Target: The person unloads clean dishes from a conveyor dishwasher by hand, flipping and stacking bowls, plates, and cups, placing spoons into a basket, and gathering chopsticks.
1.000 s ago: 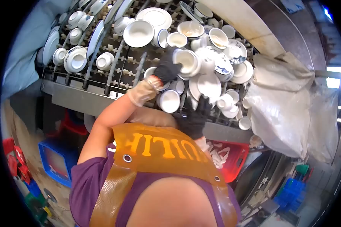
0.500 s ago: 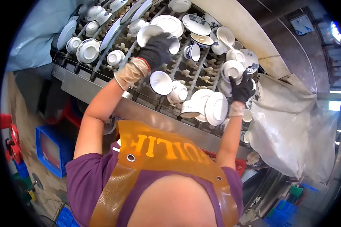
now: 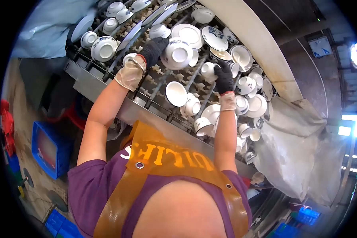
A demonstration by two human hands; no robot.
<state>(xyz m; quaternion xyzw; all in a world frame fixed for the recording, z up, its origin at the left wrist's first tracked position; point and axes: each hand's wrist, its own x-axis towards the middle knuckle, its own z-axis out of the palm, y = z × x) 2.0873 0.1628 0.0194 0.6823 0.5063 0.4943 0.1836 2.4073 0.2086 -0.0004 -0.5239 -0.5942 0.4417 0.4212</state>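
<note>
My left hand, in a dark glove with a pale cuff, is closed on the left rim of a white bowl with its base turned up. Part of its fingers is hidden. My right hand, gloved alike, grips a small white cup, also base up. Below, between the hands, a wide white bowl tilts open toward me. Beside it stand a patterned bowl and another bowl. A round white plate lies beyond my left hand.
The dishes rest on a pegged conveyor rack with a metal front edge. Several bowls and plates crowd its right side, near a plastic curtain. More dishes stand at the far left. A blue crate sits on the floor.
My right hand has moved left from the bowls at the right to the small cup, which is now base up. My left hand has shifted left and nearer, its bowl turned base up.
</note>
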